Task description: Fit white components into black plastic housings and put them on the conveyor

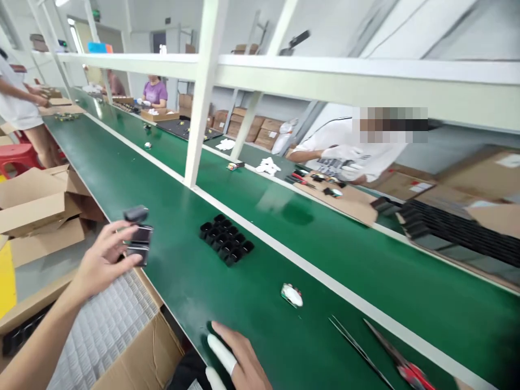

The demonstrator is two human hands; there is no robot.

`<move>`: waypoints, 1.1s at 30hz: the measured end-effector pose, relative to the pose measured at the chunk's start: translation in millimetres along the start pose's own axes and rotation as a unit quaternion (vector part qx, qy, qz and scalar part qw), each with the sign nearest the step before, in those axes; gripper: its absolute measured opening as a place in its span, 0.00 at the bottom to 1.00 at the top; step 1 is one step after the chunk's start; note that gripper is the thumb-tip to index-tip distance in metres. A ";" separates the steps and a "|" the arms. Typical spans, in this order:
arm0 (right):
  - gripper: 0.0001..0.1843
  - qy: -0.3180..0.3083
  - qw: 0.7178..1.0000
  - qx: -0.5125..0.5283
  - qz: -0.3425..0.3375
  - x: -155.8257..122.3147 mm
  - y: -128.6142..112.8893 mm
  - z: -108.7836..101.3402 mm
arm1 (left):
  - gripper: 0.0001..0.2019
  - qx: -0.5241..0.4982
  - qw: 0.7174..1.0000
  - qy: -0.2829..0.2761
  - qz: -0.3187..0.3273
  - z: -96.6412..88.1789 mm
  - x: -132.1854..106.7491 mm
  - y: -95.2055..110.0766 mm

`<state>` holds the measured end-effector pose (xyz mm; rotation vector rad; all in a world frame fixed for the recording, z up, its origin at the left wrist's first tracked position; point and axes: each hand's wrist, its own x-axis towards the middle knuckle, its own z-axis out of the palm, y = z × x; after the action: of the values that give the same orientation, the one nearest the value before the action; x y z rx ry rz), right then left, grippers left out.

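Note:
My left hand (101,260) grips several small black plastic housings (139,234), stacked between thumb and fingers, above the green bench's near edge. My right hand (246,365) is low in the view by the bench edge, fingers stretched out, with white finger cots on some of them and nothing in it. A block of black plastic cups (226,238) set in rows stands on the green bench (170,271). Beyond my right hand lies a small part with a white top (291,295). Tweezers (359,349) and red-handled cutters (400,357) are at the lower right.
Under my left arm is an open carton (142,352) with a white gridded tray (117,319). A white post (201,108) and shelf beam (345,81) cross the bench. Opposite, a gloved person (345,157) works at a cardboard sheet (349,203). More cartons (36,200) stand left.

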<state>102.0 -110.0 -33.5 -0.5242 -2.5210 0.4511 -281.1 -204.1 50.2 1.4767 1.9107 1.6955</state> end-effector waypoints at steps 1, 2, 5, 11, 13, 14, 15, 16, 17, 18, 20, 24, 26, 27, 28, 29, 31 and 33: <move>0.36 0.027 0.999 0.001 0.019 3.2 -1.5 -6.8 | 0.25 0.012 0.995 -0.078 0.054 24.7 8.4 22.7; 0.36 0.056 0.997 -0.001 0.043 6.5 -1.4 -14.6 | 0.24 0.042 0.981 -0.158 0.105 50.9 13.6 43.3; 0.37 0.141 0.984 -0.029 0.109 13.9 10.5 -41.9 | 0.27 0.099 0.909 -0.340 0.217 127.6 14.4 90.0; 0.38 0.140 0.979 -0.079 0.122 25.2 62.8 -90.1 | 0.28 0.236 0.825 -0.434 0.274 225.2 10.4 114.7; 0.36 0.102 0.985 -0.077 0.114 34.5 78.3 -97.3 | 0.28 0.248 0.825 -0.420 0.286 238.7 14.5 107.2; 0.34 0.085 0.987 -0.078 0.111 40.2 85.2 -99.1 | 0.28 0.242 0.831 -0.408 0.292 241.9 16.2 101.9; 0.33 0.067 0.989 -0.077 0.104 46.1 91.5 -100.0 | 0.28 0.232 0.840 -0.392 0.296 242.6 17.2 96.1; 0.31 0.047 0.991 -0.076 0.095 52.0 97.0 -100.4 | 0.28 0.220 0.850 -0.374 0.300 241.0 17.5 90.3; 0.30 0.027 0.993 -0.076 0.087 57.5 101.8 -100.7 | 0.29 0.209 0.860 -0.354 0.301 237.3 16.9 84.6; 0.30 0.007 0.994 -0.076 0.082 62.3 105.7 -101.1 | 0.30 0.200 0.870 -0.335 0.301 231.9 15.6 79.4; 0.30 -0.028 0.993 -0.081 0.082 69.7 110.7 -102.7 | 0.34 0.192 0.885 -0.303 0.297 218.6 11.4 70.6; 0.32 -0.048 0.992 -0.075 0.085 76.8 112.3 -108.0 | 0.30 0.213 0.888 -0.280 0.298 200.6 0.9 59.0; 0.28 -0.047 0.994 -0.061 0.075 78.4 112.4 -109.3 | 0.25 0.228 0.884 -0.276 0.301 201.7 -2.8 55.5; 0.24 -0.051 0.995 -0.058 0.070 79.0 113.0 -109.4 | 0.23 0.232 0.884 -0.269 0.302 204.4 -3.9 54.1; 0.21 -0.057 0.994 -0.059 0.068 79.3 114.3 -109.3 | 0.22 0.233 0.886 -0.261 0.303 208.1 -4.6 53.1; 0.17 -0.063 0.994 -0.061 0.068 79.4 116.3 -109.3 | 0.20 0.232 0.889 -0.250 0.305 212.3 -4.8 52.5; 0.14 -0.072 0.993 -0.065 0.068 79.2 121.7 -109.9 | 0.18 0.231 0.894 -0.230 0.309 220.7 -4.5 52.2; 0.17 -0.073 0.994 -0.063 0.054 79.5 127.2 -112.1 | 0.17 0.243 0.891 -0.223 0.312 227.1 -3.8 53.4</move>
<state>135.7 59.6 38.3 -0.7019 -2.6838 0.3837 -93.4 -69.1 18.5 2.6184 1.7656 0.8937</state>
